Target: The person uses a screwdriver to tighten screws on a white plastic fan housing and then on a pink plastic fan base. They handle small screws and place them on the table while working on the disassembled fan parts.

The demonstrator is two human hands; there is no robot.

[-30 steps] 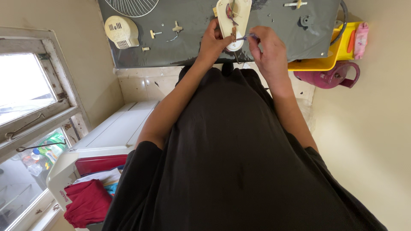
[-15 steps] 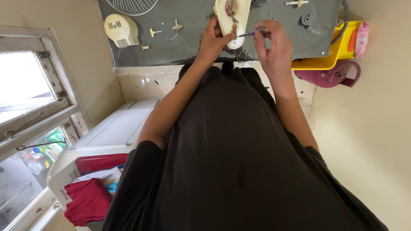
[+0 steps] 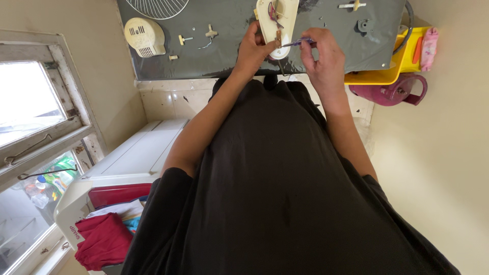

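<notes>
— Right hand (image 3: pixel 326 53)?
— Pinching a purple-handled tool (image 3: pixel 298 43), tip at the cream housing (image 3: pixel 276 25) on the worktop (image 3: pixel 214 56).
— Left hand (image 3: pixel 253 48)?
— Clasped on the housing's edge; steadying it should keep the tip seated

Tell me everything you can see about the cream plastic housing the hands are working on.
The cream plastic housing is a long, rounded shell lying open-side up on the grey table top, partly cut off by the picture's upper edge. Red and dark wires and a small brass-coloured part show inside it. The left hand grips its side, and the right hand holds a thin purple-handled tool with its tip at the housing's rounded end. It looks like smooth moulded plastic, slightly yellowed.
</notes>
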